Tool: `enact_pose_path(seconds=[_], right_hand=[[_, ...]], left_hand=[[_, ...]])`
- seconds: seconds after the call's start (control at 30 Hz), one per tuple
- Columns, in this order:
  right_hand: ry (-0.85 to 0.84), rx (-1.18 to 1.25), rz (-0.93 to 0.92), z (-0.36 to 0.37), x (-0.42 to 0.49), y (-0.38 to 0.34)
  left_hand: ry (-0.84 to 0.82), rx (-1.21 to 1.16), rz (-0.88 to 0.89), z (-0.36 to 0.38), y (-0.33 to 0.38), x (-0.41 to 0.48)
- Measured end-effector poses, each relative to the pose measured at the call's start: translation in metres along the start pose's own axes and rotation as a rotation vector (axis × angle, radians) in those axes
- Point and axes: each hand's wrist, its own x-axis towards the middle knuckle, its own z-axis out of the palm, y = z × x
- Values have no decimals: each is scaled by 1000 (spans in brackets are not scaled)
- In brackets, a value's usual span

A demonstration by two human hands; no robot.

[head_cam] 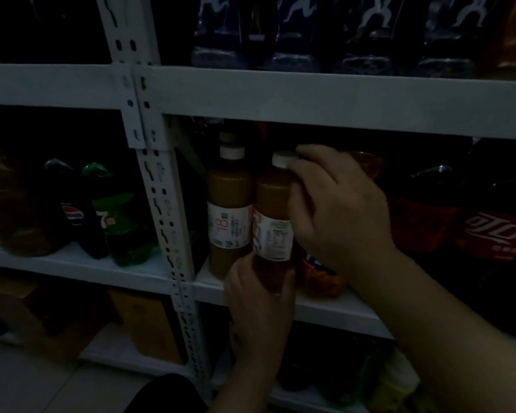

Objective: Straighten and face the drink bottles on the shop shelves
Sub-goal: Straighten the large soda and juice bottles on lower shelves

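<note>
While both hands are wrapped around it, the juice bottle (273, 210) stands roughly upright at the front edge of the middle shelf (325, 311), in the bay just right of the white slotted post (164, 210). The left hand (258, 296) grips its lower body from below and in front, hiding the base, so I cannot tell whether the bottle rests on the board or is held just above it. The right hand (337, 210) curls around the bottle's shoulder, with fingertips up beside the white cap (281, 159). The label shows a panel of small print turned toward the post.

Between this bottle and the post stands a second juice bottle (228, 210), touching or nearly touching it, with its label facing forward. Farther right of the post, partly behind the right hand, sits an orange soda bottle (322, 278), and beyond that are red-labelled cola bottles (498, 234). Left of the post, a green bottle (122, 228) and a dark cola bottle (78, 222) stand side by side. Above, right of the post, a row of dark bottles (298, 40) lines the upper shelf. The light is very dim.
</note>
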Motion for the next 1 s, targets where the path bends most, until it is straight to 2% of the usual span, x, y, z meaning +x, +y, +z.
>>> enact_pose_path(seconds=[0.07, 0.2, 0.33, 0.53, 0.67, 0.73, 0.9, 1.0], right_hand=[[-193, -23, 82, 8, 22, -9], [-495, -220, 232, 29, 60, -6], [-716, -274, 270, 41, 81, 0], [-767, -242, 249, 42, 81, 1], [-834, -201, 258, 34, 86, -4], [-855, -197, 248, 32, 87, -5], [-774, -266, 190, 37, 84, -1], [-758, -352, 211, 43, 83, -1]], left_hand=[[-35, -14, -12, 5, 0, 2], [-74, -14, -101, 13, 0, 1], [-72, -30, -125, 18, 1, -3], [-53, -204, -104, 14, -3, -9], [-96, -193, 26, 18, -8, -25], [-93, -218, 32, 12, -13, -24], [167, -207, 92, -15, -28, 25], [186, -158, 43, -21, -28, 58]])
